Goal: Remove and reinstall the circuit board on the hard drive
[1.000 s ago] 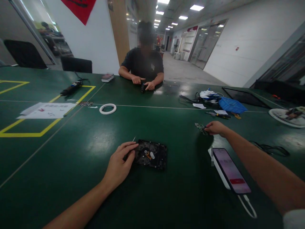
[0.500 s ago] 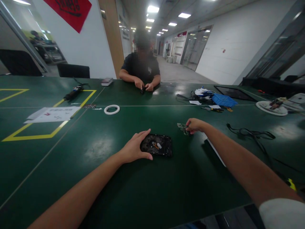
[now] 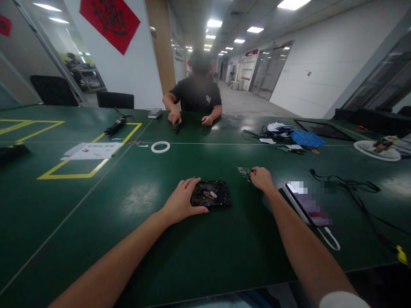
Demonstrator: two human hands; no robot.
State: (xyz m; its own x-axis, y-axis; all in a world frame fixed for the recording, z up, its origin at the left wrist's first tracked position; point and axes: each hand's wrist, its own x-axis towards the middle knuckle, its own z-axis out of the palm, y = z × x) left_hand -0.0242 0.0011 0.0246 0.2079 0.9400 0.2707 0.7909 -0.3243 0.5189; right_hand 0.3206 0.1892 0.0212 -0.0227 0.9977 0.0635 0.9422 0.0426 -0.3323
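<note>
A flat black phone housing [image 3: 221, 194], with its inside facing up and a few pale and orange marks in it, lies on the green table. My left hand [image 3: 183, 199] grips its left end, thumb along the near edge and fingers at the far edge. To the right of the housing, my right hand [image 3: 261, 177] pinches a small circuit board [image 3: 244, 172] by its right end, apart from the housing. The fingertips partly cover the board. I cannot tell whether the board touches the table.
Right of my right forearm lies a phone [image 3: 308, 205] with a white cable [image 3: 330, 239]. Beyond are a blue tray [image 3: 306, 138], a screwdriver [image 3: 293, 149] and black cords [image 3: 349, 184]. A white ring [image 3: 160, 147] and papers [image 3: 93, 151] lie left. A person [image 3: 195, 94] sits opposite.
My view has shifted, and the phone beside my right forearm now shows more. Both my hands keep their holds. Across the table, the person's hands have moved apart, one with a dark tool.
</note>
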